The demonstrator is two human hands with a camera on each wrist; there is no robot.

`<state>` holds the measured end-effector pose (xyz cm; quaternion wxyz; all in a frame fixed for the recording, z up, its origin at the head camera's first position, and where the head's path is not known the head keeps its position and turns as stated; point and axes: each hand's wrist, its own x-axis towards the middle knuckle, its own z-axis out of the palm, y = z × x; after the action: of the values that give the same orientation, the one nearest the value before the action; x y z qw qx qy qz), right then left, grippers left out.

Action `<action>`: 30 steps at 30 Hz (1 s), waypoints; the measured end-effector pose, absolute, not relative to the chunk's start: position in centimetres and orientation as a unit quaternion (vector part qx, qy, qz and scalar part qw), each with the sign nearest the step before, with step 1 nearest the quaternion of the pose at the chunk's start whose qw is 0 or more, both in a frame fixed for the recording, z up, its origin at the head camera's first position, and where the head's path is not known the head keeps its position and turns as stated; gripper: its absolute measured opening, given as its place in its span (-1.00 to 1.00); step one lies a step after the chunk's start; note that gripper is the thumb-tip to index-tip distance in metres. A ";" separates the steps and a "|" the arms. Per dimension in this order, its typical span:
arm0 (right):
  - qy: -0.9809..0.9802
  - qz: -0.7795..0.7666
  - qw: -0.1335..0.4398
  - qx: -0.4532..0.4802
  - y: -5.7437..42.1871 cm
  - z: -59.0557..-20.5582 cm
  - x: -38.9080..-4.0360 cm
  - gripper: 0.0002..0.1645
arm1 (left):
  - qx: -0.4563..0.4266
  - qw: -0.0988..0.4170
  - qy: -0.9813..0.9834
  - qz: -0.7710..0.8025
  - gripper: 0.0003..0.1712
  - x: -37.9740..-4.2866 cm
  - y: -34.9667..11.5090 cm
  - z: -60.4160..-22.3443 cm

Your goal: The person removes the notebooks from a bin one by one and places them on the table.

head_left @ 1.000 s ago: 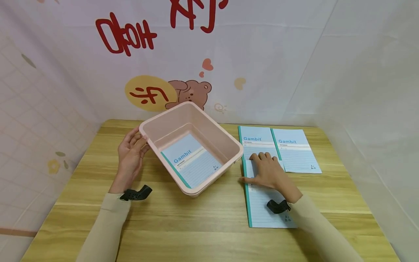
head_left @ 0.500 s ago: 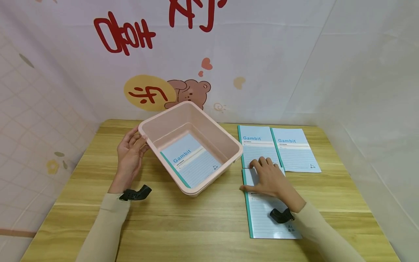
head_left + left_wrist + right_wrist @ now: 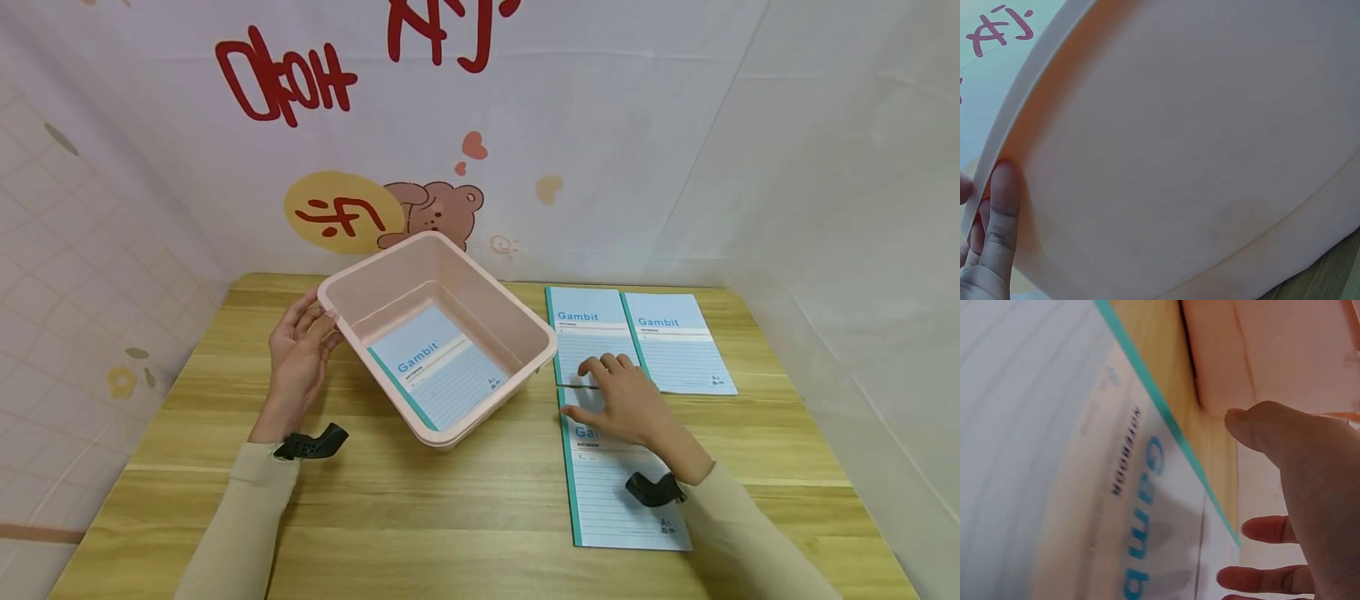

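Observation:
My left hand (image 3: 300, 350) pinches the left rim of a pale pink plastic basin (image 3: 487, 308), thumb on the near side. The basin stands turned at an angle and looks tilted toward me. A blue-and-white notebook (image 3: 438, 367) with a green spine lies flat on its floor. Over the right of the table, my right hand (image 3: 626, 404) spreads its fingers loosely above the front notebook (image 3: 622, 500) and holds nothing. Its upper edge meets the back left notebook (image 3: 592, 325). Beside that lies the back right notebook (image 3: 678, 346). In the left wrist view, the basin's outer wall (image 3: 1179, 137) fills most of the frame.
The wooden table (image 3: 450, 533) reaches to a printed cloth backdrop (image 3: 600, 125) at the back. More cloth hangs at the left and right sides. The basin's right corner comes close to the back left notebook.
The front notebook has slid toward me, off the lower part of the back left notebook. My right hand has since shifted slightly right, thumb away from the spine. My left hand and the basin stay put.

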<state>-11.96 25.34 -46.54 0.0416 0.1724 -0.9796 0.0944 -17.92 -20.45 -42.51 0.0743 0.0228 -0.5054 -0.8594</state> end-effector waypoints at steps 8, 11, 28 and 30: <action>-0.973 0.139 0.050 0.178 25.9 -44.8 -13.0 -0.16 | 0.033 0.073 -0.515 -0.853 -0.41 -17.9 -20.4 -42.4; -0.970 0.142 0.062 0.185 26.1 -44.1 -13.6 -0.13 | 0.032 0.072 -0.517 -0.852 -0.40 -17.9 -20.4 -42.4; -0.955 0.156 0.131 0.217 24.0 -38.1 -17.0 0.00 | 0.033 0.074 -0.519 -0.851 -0.40 -17.8 -20.4 -42.3; -0.953 0.152 0.132 0.225 23.5 -37.4 -17.3 0.01 | 0.033 0.074 -0.518 -0.852 -0.40 -17.8 -20.4 -42.3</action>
<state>-17.32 23.51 -37.41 0.1317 0.2252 -0.9533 0.1522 -17.80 -20.37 -42.30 0.0739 0.0328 -0.5176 -0.8518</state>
